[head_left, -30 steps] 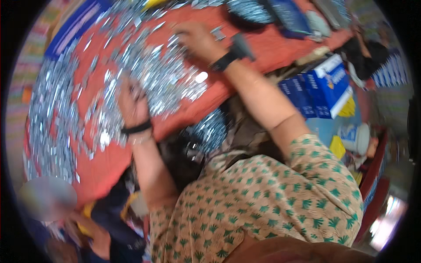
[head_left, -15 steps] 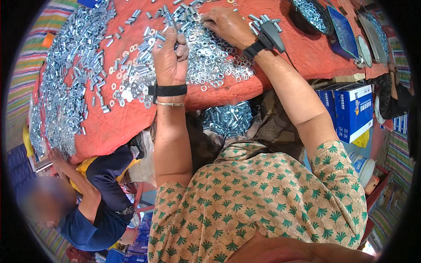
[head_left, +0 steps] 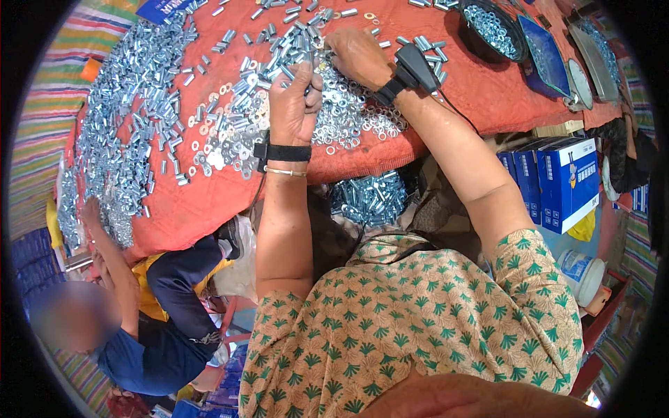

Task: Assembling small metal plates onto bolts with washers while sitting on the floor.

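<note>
Striped fabric [head_left: 56, 132] left of red cloth [head_left: 202, 219]; left hand [head_left: 295, 104] clasps a slim metal piece [head_left: 310, 63]; right hand [head_left: 359, 57] angled leftward, grip unclear.

The left one of two fisheye cameras sat on your head, and it looked steeply down before you. Your patterned shirt [head_left: 418, 320] was very near to it and filled the lower middle. Farther up, it faced your left hand [head_left: 295, 108] and your right hand [head_left: 359, 58] above the red cloth [head_left: 481, 83]. The view was upright, not mirrored, and so wide that it reached a co-worker [head_left: 160, 359] at your left and blue boxes [head_left: 566, 184] at your right.
</note>
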{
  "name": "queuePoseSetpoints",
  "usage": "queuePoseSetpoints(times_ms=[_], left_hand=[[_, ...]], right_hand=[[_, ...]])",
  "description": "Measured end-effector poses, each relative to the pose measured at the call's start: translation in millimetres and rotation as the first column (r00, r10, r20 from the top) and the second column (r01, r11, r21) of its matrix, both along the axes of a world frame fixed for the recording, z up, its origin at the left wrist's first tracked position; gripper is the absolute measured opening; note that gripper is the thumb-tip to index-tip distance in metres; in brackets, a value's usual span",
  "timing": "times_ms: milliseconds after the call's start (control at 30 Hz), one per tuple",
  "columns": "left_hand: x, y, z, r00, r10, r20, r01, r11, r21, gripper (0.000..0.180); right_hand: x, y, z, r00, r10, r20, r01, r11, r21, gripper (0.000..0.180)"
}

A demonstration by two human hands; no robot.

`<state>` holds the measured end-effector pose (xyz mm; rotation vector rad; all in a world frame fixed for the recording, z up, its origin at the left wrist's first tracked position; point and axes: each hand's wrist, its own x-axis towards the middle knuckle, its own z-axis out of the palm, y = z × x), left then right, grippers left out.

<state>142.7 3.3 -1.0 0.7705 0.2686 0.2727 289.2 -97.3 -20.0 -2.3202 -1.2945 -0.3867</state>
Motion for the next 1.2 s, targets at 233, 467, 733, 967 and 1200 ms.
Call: queuePoseSetpoints(times_ms=[233,467,733,967,1200], left_hand=[[0.3,-1.6,-0.9,1.0,-0.018,-0.015,0.018,1.0,0.004,0.022],[-0.9,-4.3,1.0,0.997,-0.066,-0.026,0.068,0.995,0.075,0.015],[-1.3,-13.4,7.3,0.992,-0.098,-0.083,0.111,0.98,0.167,0.013],[-3.2,-12.8,7.3,0.993,-0.116,-0.033,0.12,0.969,0.218,0.014],[-5.5,-13.0,9.8,0.993,-0.112,-0.031,0.116,0.964,0.239,0.014]], right_hand=[[5.5,-18.8,10.9,0.998,0.017,-0.054,-0.012,0.997,0.079,0.02],[-1.8,-48.0,51.4,0.402,0.526,-0.75,-0.074,0.835,0.545,0.024],[-3.9,-54.8,57.0,0.529,0.575,-0.624,-0.292,0.814,0.502,0.024],[-5.6,-57.6,61.8,0.551,0.472,-0.688,-0.289,0.882,0.373,0.021],[-13.3,-53.1,63.9,0.429,0.513,-0.743,-0.18,0.855,0.487,0.016]])
